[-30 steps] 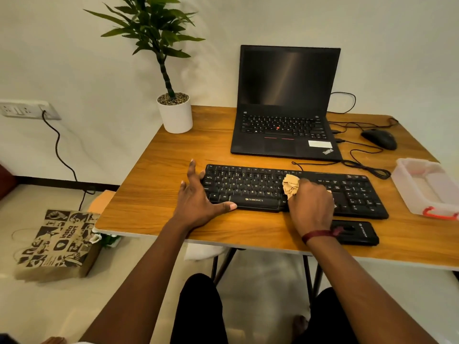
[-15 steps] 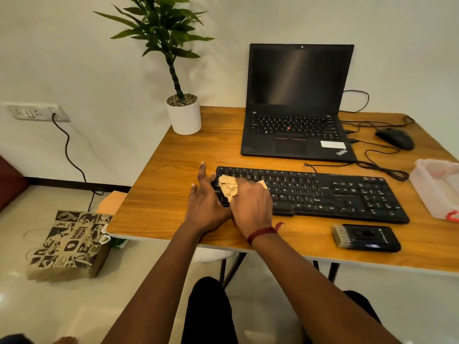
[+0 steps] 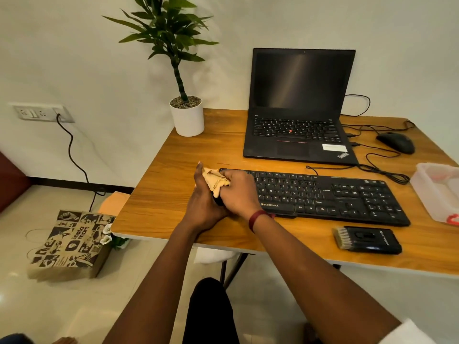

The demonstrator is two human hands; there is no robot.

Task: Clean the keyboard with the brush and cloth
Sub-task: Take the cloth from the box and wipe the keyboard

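Head view: crumpled tan cloth (image 3: 215, 181)

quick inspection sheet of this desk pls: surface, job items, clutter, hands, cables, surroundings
surface: wooden desk, no spill seen
job's things: keyboard flat near the front edge; cloth on its left end; brush lying unused in front of its right end
clutter: laptop open, screen dark; mouse; plant pot; plastic box at the right edge
hands: right hand grips the cloth; left hand, fingers straight, against the keyboard's left end
cables: loose cables looped between laptop, mouse and keyboard
surroundings: socket with a cable plugged in; paper bag on the floor
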